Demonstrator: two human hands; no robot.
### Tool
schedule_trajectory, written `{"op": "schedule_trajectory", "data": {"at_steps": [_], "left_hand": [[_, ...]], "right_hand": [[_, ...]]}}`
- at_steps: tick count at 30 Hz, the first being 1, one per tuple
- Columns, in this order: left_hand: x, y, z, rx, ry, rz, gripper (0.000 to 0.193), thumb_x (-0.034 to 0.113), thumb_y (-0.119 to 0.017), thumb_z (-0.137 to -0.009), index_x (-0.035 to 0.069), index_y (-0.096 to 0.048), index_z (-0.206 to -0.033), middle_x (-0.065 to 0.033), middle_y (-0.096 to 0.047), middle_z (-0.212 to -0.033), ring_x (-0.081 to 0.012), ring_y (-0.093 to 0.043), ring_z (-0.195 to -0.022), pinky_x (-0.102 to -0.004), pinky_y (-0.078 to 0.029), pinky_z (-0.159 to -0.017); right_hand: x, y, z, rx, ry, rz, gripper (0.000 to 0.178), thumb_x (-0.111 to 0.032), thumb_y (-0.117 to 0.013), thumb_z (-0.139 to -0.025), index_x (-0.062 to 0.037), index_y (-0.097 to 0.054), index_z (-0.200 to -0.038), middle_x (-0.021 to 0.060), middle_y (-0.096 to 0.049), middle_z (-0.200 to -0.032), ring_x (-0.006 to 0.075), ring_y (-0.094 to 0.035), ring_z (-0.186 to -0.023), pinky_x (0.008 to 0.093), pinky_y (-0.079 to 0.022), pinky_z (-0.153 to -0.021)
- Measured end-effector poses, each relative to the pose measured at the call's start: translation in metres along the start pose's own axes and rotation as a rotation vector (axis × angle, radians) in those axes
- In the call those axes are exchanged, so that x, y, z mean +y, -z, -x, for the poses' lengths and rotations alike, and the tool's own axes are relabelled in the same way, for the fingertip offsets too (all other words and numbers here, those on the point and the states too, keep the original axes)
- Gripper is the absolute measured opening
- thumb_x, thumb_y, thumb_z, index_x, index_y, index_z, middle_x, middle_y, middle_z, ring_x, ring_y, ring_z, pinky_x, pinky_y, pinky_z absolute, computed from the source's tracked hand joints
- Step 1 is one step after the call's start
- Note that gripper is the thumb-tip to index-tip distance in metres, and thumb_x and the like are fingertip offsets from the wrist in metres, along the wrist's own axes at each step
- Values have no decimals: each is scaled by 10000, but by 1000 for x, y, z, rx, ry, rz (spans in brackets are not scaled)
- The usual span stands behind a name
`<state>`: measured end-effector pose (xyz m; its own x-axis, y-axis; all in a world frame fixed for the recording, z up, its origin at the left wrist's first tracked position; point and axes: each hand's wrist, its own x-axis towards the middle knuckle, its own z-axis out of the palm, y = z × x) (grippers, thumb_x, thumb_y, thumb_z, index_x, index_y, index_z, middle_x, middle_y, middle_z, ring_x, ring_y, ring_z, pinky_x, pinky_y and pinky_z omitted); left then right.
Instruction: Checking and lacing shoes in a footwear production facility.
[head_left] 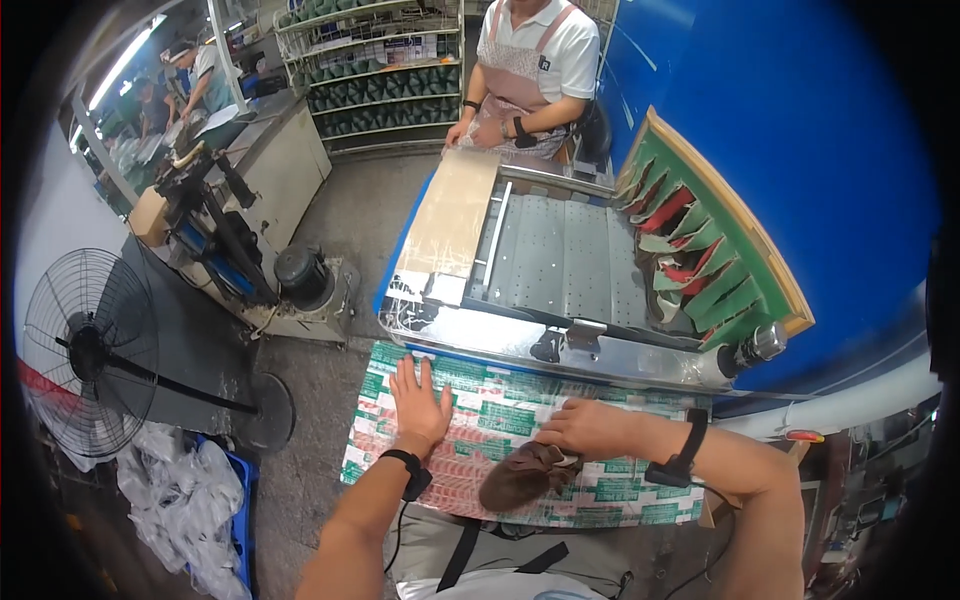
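A brown shoe (515, 480) lies toe to the left on the near part of a worktop (480, 385) covered in printed green, white and red tape. My right hand (578, 428) is closed on the shoe at its ankle opening, where some of the fingers are hidden. With its fingers stretched out, my left hand (422, 408) rests flat on the taped surface, holding nothing, to the left of and beyond the shoe. Each wrist wears a black band.
Beyond the worktop stands a conveyor with a grey slatted belt (560, 250) and a green flap curtain (690, 265). A cardboard sheet (450, 215) lines its left side. Behind it is a co-worker (530, 75). Leftward are a fan (90, 340) and a crate (242, 500) with plastic bags.
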<state>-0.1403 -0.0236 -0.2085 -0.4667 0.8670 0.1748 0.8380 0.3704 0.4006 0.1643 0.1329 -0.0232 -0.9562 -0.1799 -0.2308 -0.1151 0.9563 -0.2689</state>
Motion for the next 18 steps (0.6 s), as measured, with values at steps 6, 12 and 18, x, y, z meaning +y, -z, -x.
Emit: {"op": "schedule_trajectory", "data": {"at_steps": [6,12,18], "left_hand": [[8,6,-2,-37,-29,1,735,403,-596,-1071,-48,-433,-1629,-358,-278,-1734,-530,-210,-1632,-668,-120,-1338],[-6,9,5,-18,-22,-34,736,390,-595,-1073,-47,-406,-1634,-366,-289,-1710,-556,-211,-1625,-701,-137,-1322],[2,8,-4,-33,-49,-48,737,369,-609,-1067,-41,-395,-1641,-368,-294,-1712,-556,-223,-1621,-691,-147,-1324]], "right_hand": [[32,39,-1,122,-123,-259,796,-276,-847,-878,-55,-546,-1581,279,-608,-1503,434,-596,-1398,510,-479,-1186],[85,255,-58,1384,96,-1533,732,-423,-566,-1146,-46,-321,-1723,187,-424,-1714,397,-589,-1441,480,-561,-1139],[157,214,-24,701,-20,-1225,575,-459,-601,-1136,-12,-662,-1491,151,-775,-1285,212,-741,-1140,366,-596,-1008]]}}
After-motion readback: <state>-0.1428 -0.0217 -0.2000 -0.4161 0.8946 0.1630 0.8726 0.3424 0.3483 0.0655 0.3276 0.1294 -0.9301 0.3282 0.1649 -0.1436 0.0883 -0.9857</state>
